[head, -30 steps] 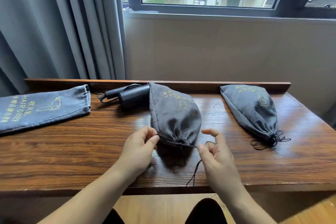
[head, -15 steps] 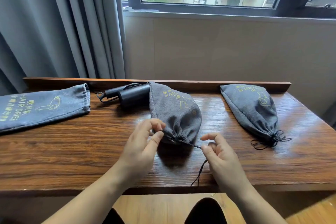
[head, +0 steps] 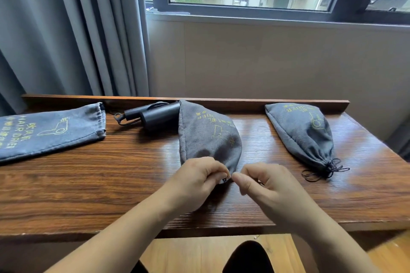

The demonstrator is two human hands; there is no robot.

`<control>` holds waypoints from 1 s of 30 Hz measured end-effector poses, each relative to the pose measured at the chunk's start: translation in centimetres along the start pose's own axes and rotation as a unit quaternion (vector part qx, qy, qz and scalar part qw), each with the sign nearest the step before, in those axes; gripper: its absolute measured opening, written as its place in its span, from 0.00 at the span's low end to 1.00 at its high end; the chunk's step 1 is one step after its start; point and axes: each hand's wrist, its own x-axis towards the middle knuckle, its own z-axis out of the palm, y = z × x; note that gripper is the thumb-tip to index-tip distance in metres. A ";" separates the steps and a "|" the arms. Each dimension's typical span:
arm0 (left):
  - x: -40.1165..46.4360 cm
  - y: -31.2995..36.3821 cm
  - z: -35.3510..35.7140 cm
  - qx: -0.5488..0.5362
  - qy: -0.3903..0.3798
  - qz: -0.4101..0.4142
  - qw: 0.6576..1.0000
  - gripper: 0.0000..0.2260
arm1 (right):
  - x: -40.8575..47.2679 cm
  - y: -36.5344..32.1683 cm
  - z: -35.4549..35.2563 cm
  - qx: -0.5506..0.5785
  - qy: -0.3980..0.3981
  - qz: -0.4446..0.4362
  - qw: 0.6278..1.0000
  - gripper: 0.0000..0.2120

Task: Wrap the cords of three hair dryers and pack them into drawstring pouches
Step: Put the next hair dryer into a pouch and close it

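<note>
A filled grey pouch (head: 208, 137) lies in the middle of the wooden table (head: 88, 179), its gathered mouth toward me. My left hand (head: 197, 182) and my right hand (head: 264, 186) meet at that mouth, each pinching the black drawstring (head: 224, 180), which shows only as a small bit between my fingertips. A second filled pouch (head: 304, 133) lies at the right with its drawstring tied. A flat, empty pouch (head: 51, 128) lies at the left. A black hair dryer (head: 153, 115) with its cord wrapped rests behind the middle pouch.
A raised wooden ledge (head: 244, 104) runs along the table's back edge under the window wall. Grey curtains (head: 66, 29) hang at the back left. The table's front edge is close to my forearms.
My hands have come together at the middle pouch's mouth; earlier they were apart with the drawstring stretched between them and a loose end hanging over the table's edge.
</note>
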 end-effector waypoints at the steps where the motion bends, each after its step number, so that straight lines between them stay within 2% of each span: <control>1: -0.1 0.1 0.0 0.008 -0.024 0.010 1.000 0.08 | 0.4 -0.1 -0.1 0.057 -0.005 0.019 0.998 0.19; 4: -0.6 0.6 0.0 0.004 -0.073 0.002 0.997 0.12 | 1.8 -0.3 0.1 0.244 0.007 0.066 0.967 0.15; 6: -0.8 0.8 -0.1 -0.011 -0.053 -0.015 0.998 0.11 | 2.9 -0.1 0.5 0.400 0.026 0.118 0.908 0.12; 8: -0.8 0.8 -0.2 -0.046 -0.025 -0.057 0.997 0.09 | 3.9 0.6 0.9 0.478 0.052 0.174 0.859 0.15; 9: -0.7 0.8 -0.4 -0.068 -0.017 -0.080 0.994 0.09 | 4.2 1.1 1.2 0.467 0.072 0.192 0.860 0.14; 10: -0.7 0.8 -0.5 -0.093 -0.012 -0.098 0.991 0.09 | 4.2 1.4 1.4 0.428 0.095 0.200 0.876 0.11; 12: -0.7 0.9 -0.6 -0.150 -0.001 -0.127 0.981 0.09 | 3.7 2.1 2.0 0.306 0.126 0.179 0.926 0.08; 13: -0.7 1.0 -0.5 -0.180 0.005 -0.136 0.974 0.09 | 3.3 2.4 2.3 0.263 0.122 0.155 0.945 0.07; 15: -0.6 0.9 -0.4 -0.221 0.017 -0.144 0.965 0.09 | 2.5 2.5 3.1 0.244 0.075 0.124 0.959 0.07; 18: -0.6 0.4 0.0 -0.234 0.021 -0.135 0.963 0.08 | 1.8 2.0 4.3 0.268 0.029 0.121 0.955 0.09; 26: -0.9 0.6 -0.2 -0.152 0.043 -0.101 0.982 0.09 | 2.0 1.9 4.9 0.355 0.053 0.180 0.916 0.03; 30: -0.9 0.3 -0.3 -0.205 0.055 -0.126 0.969 0.10 | 1.9 2.0 4.6 0.393 0.042 0.212 0.893 0.03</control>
